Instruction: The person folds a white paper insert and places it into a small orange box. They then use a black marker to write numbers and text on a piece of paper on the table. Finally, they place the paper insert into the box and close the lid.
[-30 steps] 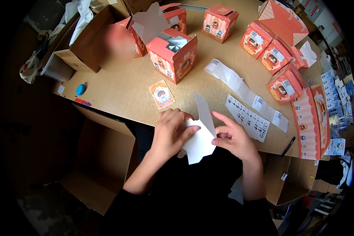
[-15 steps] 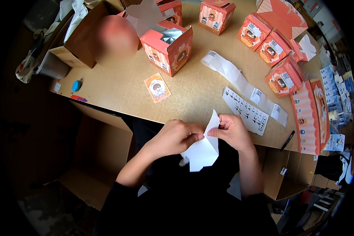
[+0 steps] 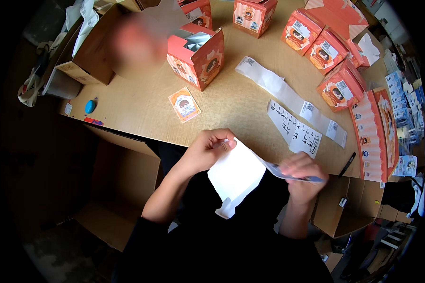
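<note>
Over my lap, a piece of white thin card (image 3: 236,172) is stretched between my two hands, with a fold near its lower end. My left hand (image 3: 210,148) pinches its upper left corner between thumb and fingers. My right hand (image 3: 301,178), smeared by motion, is closed around the card's right part, which bends away and shows a bluish side. Beyond them on the table lies a small orange-bordered picture card (image 3: 185,104). An open red and pink box (image 3: 196,63) stands behind it, with something silvery inside.
A curled label strip (image 3: 288,94) and a handwritten paper (image 3: 293,129) lie right of centre. Several red boxes (image 3: 328,52) stand at the right, with a black pen (image 3: 347,164) by the near edge. A blue oval object (image 3: 90,106) sits at left, near a cardboard box (image 3: 92,47).
My hands have moved apart, the right one to the right and down. The white card has opened out from a folded shape into a wider sheet.
</note>
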Demonstrator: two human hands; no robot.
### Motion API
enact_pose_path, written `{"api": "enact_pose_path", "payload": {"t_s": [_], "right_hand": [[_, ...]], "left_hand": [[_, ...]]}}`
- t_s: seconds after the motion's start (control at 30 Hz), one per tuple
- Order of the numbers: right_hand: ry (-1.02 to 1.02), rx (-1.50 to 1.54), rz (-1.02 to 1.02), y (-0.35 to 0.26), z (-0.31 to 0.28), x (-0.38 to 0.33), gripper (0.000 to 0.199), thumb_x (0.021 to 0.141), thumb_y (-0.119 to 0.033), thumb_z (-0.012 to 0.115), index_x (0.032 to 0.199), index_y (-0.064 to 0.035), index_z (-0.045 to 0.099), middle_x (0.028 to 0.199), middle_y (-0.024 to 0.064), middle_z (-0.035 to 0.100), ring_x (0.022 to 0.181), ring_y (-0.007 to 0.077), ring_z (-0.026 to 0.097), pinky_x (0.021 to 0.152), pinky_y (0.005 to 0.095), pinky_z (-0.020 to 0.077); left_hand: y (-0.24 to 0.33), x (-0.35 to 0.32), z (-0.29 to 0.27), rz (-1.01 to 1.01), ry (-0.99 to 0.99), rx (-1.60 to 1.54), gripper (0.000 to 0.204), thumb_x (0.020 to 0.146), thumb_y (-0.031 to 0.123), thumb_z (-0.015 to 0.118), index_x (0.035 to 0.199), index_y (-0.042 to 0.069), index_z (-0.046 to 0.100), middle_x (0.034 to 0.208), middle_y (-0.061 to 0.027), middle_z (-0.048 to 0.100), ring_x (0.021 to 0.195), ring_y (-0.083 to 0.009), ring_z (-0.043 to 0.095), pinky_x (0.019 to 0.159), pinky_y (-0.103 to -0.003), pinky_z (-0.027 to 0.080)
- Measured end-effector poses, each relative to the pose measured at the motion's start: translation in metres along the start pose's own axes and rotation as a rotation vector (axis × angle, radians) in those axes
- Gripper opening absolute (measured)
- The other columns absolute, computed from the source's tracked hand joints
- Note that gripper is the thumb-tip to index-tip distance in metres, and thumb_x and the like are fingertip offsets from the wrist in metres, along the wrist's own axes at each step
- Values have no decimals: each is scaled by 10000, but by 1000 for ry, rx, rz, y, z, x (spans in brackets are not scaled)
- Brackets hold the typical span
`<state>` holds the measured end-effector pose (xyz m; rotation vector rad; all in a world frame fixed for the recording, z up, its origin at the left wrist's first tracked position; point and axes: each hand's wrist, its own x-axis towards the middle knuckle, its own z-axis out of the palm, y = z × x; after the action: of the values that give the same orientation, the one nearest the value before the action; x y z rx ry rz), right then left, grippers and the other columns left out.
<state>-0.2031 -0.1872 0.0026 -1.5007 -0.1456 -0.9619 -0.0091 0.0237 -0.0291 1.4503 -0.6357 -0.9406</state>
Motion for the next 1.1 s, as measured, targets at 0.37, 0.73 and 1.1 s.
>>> {"api": "enact_pose_path", "payload": {"t_s": [0.37, 0.73, 1.1], "right_hand": [[1095, -374, -70, -133, -384, -166, 311, 1154, -283, 709, 1195, 0, 585, 1083, 85, 624, 882, 203, 577, 778, 348, 488], [684, -1341, 381, -57, -270, -107, 443, 1105, -195, 757, 1495, -11, 654, 1352, 203, 720, 1208, 341, 726, 1037, 457, 584], [370, -1539, 544, -23, -255, -64, 372, 1085, -85, 643, 1455, -60, 671, 1399, 290, 633, 1270, 492, 659, 1065, 525, 543]], "left_hand": [[-22, 12, -39, 124, 426, 53, 143, 1177, 152, 668, 1157, 19, 716, 943, 59, 607, 886, -37, 536, 798, -232, 449], [-34, 62, 5, 236, 584, 198, 682, 1118, -15, 621, 1743, 113, 382, 1341, -173, 690, 956, -158, 708, 799, -327, 578], [-18, 41, 27, 439, 658, 1224, 470, 984, 119, 824, 1446, 159, 744, 1472, -163, 649, 1174, -348, 712, 973, -455, 609]]}}
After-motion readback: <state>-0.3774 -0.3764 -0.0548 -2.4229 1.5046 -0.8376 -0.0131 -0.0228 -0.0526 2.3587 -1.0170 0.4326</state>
